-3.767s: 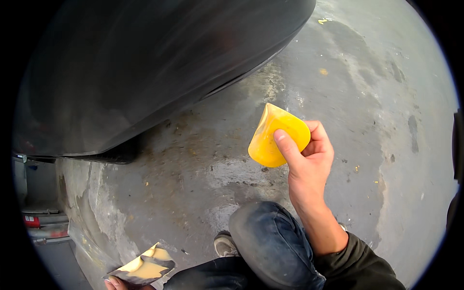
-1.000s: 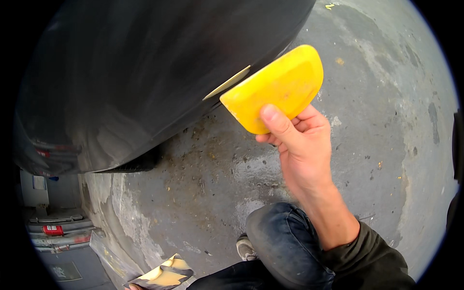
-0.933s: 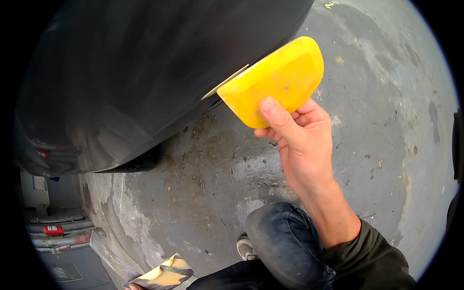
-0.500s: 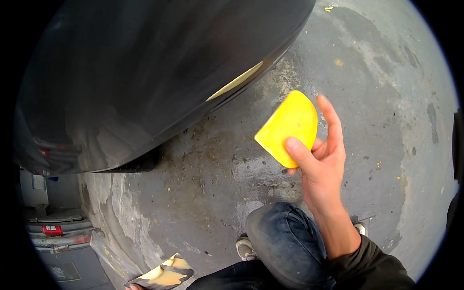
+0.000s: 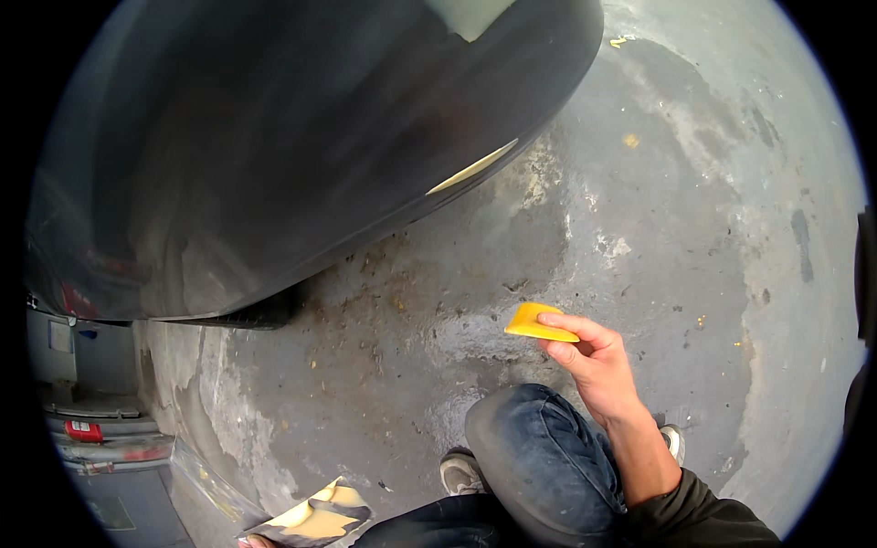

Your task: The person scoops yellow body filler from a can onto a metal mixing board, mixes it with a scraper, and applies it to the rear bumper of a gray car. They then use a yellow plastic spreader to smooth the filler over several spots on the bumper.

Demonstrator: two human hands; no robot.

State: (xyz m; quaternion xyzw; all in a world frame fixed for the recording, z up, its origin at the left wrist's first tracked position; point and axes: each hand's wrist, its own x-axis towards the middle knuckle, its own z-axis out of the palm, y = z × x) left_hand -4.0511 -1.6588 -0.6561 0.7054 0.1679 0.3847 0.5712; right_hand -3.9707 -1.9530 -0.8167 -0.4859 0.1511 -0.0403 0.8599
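We see the right hand pinching a yellow plastic spreader between thumb and fingers, firm hold, blade turned nearly flat so mostly its thin edge shows. The spreader hangs in the air above the stained concrete floor, clear of the dark car body panel that fills the upper left. It sits just above and right of our bent knee in dark jeans.

On the lower edge of the panel there's a pale streak of filler, well apart from the spreader. Another pale patch shows at the top of the panel.

The left hand is barely in view at the bottom edge; only fingertips show. It sits at the near end of a mixing board loaded with beige filler. We cannot tell how the grip is set there, too little is visible.

A grey shoe rests on the floor just left of the knee; a second shoe peeks out behind the right forearm. Dark sleeve covers that arm from the wrist down.
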